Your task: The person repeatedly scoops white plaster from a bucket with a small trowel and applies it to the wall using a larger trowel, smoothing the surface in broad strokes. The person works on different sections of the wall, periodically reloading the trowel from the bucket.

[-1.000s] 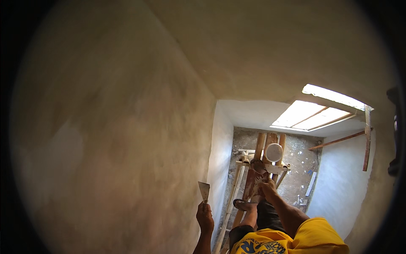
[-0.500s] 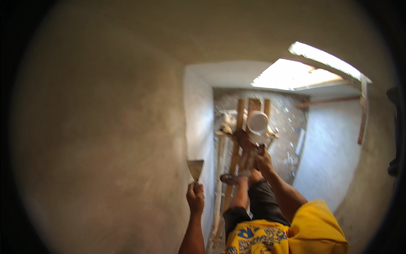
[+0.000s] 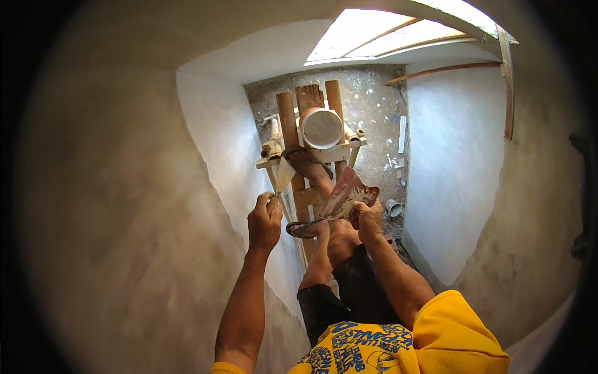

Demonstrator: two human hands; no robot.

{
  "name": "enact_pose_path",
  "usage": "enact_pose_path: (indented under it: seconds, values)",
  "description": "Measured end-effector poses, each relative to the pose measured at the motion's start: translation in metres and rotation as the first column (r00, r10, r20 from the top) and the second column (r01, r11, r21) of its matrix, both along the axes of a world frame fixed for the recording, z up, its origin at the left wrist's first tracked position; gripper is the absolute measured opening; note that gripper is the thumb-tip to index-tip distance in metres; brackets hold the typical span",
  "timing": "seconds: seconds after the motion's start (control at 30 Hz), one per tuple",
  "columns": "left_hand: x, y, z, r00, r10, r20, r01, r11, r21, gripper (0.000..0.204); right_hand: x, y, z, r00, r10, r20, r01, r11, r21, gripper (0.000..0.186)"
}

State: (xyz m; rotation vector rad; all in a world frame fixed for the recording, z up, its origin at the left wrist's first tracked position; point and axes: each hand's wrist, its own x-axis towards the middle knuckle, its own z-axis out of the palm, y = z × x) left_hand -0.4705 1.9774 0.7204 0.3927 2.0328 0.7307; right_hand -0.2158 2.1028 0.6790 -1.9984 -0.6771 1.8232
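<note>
My left hand [image 3: 265, 224] is closed round the handle of a putty knife [image 3: 284, 176], whose pale triangular blade points up and away from me. To its right, my right hand [image 3: 369, 221] grips a reddish-brown flat board [image 3: 346, 196] by its edge, thumb on top. White paste is smeared over the board's face. Blade and board are apart, both held above my legs. Beyond them a white bucket [image 3: 322, 129] stands on the planks; pale material shows inside it.
My sandalled feet rest on a narrow scaffold of wooden planks [image 3: 288, 118] and poles. Debris litters the floor [image 3: 374, 93] below, with a small pail [image 3: 393, 207]. Partly whitened walls [image 3: 215, 137] close in on both sides. A bright opening [image 3: 380, 34] lies ahead, beside a wooden strip [image 3: 507, 93].
My left hand has come away from the left wall, nearer my right hand, and the putty knife now leans right. The board's smeared face has turned into view. My view has shifted.
</note>
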Motion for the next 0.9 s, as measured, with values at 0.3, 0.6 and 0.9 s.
enact_pose_path:
  seconds: [0.3, 0.6, 0.9]
  values:
    - [0.022, 0.107, -0.105, 0.978, -0.188, -0.092, 0.199, 0.972, 0.127, 0.04, 0.017, -0.023, -0.018, 0.989, -0.142, 0.05, 0.141, 0.989, 0.034, 0.03]
    - [0.041, 0.107, -0.139, 0.995, -0.101, 0.009, 0.099, 0.986, 0.131, 0.038, 0.02, 0.0, -0.03, 0.971, -0.239, -0.033, 0.24, 0.97, 0.041, 0.027]
    - [0.045, 0.085, -0.153, 0.924, 0.131, 0.359, -0.158, 0.986, 0.045, 0.028, 0.025, -0.006, -0.042, 0.947, -0.298, -0.119, 0.292, 0.954, -0.071, 0.027]
